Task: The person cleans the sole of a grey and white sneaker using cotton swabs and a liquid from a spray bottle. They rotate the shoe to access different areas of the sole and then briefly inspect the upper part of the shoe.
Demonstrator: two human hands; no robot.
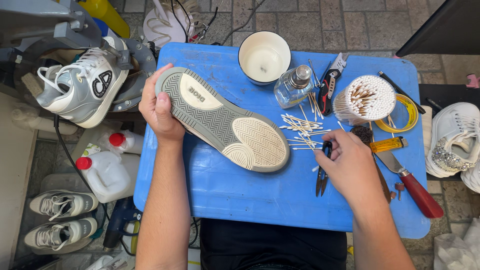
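Worktop is a blue plastic table point(240, 200) on a grey brick-paved floor point(310, 22), cluttered along its far and right edges. Far edge: white bowl point(264, 57), empty-looking, with a clear glass bottle point(293, 87) with metal cap just right of it. Folding multi-tool point(329, 82) lies next to the bottle. Round tub of cotton swabs point(364, 99) stands near the right corner, roll of yellow tape point(406, 114) touching it on the far side. Loose cotton swabs point(302, 131) scattered mid-table, between shoe and tub. Yellow lighter point(389, 144) and red-handled knife point(412, 187) at right edge.

Off table: grey-white sneaker point(82, 82) mounted on a metal stand at left, two white jugs with red caps point(102, 167) below it, pair of grey sneakers point(62, 220) on the floor. White sneaker point(455, 137) at right.

Left hand point(159, 110) grips the heel end of a shoe point(222, 120), sole up, thumb over the sole edge, fingers wrapped behind. Shoe runs diagonally, toe end low over table centre, toward the swabs. Right hand point(350, 165) is palm down at right-centre, fingertips pinched on the top of small black scissors point(323, 172) lying on the table. Loose swabs sit between the hands, close to the scissors.
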